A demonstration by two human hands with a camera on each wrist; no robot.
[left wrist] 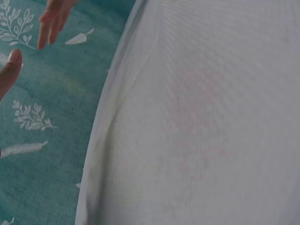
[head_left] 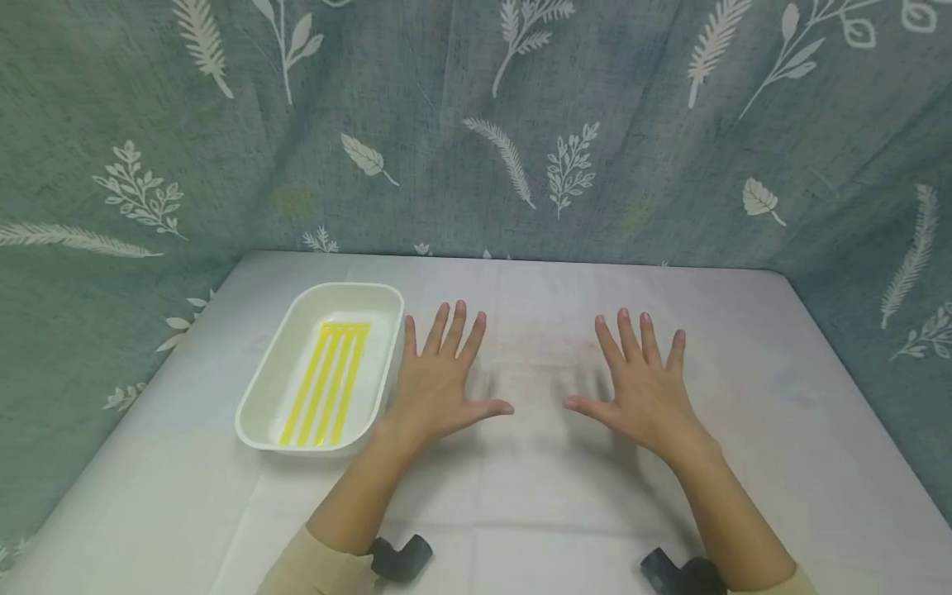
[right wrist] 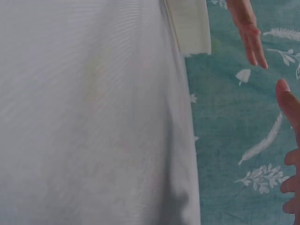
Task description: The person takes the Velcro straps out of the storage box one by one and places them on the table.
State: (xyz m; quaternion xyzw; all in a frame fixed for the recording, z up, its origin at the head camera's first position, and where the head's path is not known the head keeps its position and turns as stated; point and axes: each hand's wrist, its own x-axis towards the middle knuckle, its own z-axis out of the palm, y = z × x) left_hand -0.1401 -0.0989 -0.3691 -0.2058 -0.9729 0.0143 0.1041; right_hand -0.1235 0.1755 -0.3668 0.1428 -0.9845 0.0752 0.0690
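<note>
Both hands are held over the white-covered table, palms down with fingers spread wide. The left hand (head_left: 437, 384) is just right of a white tray (head_left: 249, 388), its little finger overlapping the tray's rim in the head view. Inside the tray lies a yellow slatted strip piece (head_left: 325, 384), flat on the bottom. Farther right is the right hand (head_left: 647, 392), holding nothing, its thumb pointing toward the left thumb. In the left wrist view the left thumb (left wrist: 10, 70) shows at the edge; the right wrist view shows the right thumb (right wrist: 287, 96) and some curved fingertips.
A white cloth (head_left: 521, 496) covers the table. Behind and beside it hangs a green-blue curtain (head_left: 416, 124) with white leaf prints. Dark wrist-mounted devices (head_left: 402, 558) sit under both forearms, near beige sleeves (head_left: 320, 566).
</note>
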